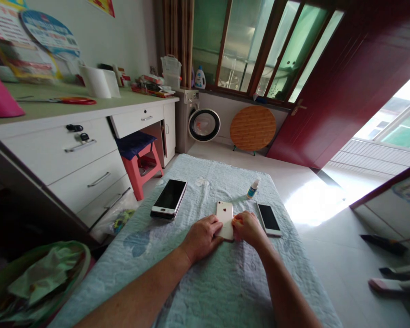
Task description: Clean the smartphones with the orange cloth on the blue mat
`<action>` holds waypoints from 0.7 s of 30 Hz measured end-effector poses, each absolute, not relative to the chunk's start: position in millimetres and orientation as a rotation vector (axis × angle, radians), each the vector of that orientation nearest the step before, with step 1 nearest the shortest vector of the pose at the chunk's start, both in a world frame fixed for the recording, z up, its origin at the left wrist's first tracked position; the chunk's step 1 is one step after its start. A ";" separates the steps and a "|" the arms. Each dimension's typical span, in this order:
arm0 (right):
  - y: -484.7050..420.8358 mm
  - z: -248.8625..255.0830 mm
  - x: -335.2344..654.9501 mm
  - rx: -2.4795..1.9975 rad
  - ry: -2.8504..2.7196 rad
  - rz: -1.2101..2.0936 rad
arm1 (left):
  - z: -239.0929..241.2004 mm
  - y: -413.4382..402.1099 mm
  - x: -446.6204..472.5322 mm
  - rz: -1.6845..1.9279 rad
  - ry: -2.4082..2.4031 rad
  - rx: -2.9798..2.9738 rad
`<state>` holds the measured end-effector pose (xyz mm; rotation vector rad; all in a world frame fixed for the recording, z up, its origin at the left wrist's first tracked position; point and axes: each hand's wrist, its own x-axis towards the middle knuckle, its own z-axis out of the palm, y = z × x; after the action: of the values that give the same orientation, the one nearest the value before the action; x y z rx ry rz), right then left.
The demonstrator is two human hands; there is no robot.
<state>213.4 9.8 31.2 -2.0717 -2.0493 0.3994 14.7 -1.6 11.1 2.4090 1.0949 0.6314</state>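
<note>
Well, phone in the middle: the slim pale-gold phone with a dark apple mark on its back (224, 216) lies back up between the left hand (201, 234) and the right hand (251, 228), on a tabletop spread with a pale blue quilted cloth (205, 282)

Slip risk: the phone could skate or swivel if pressure on its right edge outdid the hold on its left, since the cloth looks soft and wrinkled beneath it

Edge risk: a hard push with the small orange piece (237, 220) might scuff the phone's rim, too much force at one narrow spot being the likely cause

Bottle risk: the small upright white-capped bottle with a blue label (252, 190) stands beyond the right hand and could topple if a knuckle caught it or the cloth were tugged

Neighbour risk: the slim white-framed phone with a black screen (269, 219) lies just beside the right hand, so an outward swing of the wrist might nudge it

Left grip: narrow, fingers bent over the phone's left edge and thumb low by its bottom corner, apparently steadying it

Right grip: closed in a pinch on the small orange piece, at the phone's right edge; the fingers hide most of the piece, so I cannot tell what it is
</note>
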 end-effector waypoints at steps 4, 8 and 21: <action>19.0 21.1 210.4 -2.102 -1.985 0.294 | 11.3 -1.0 14.4 0.626 1.085 2.408; 25.4 17.6 206.3 -2.111 -1.910 0.246 | 9.7 -0.5 14.3 0.629 1.084 2.410; 8.3 40.6 207.8 -2.038 -2.073 0.368 | 10.6 -0.6 14.4 0.626 1.086 2.417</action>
<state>207.8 8.3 40.6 -2.0384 -2.0727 0.3682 14.4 -0.6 10.6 2.4173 1.0859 0.6256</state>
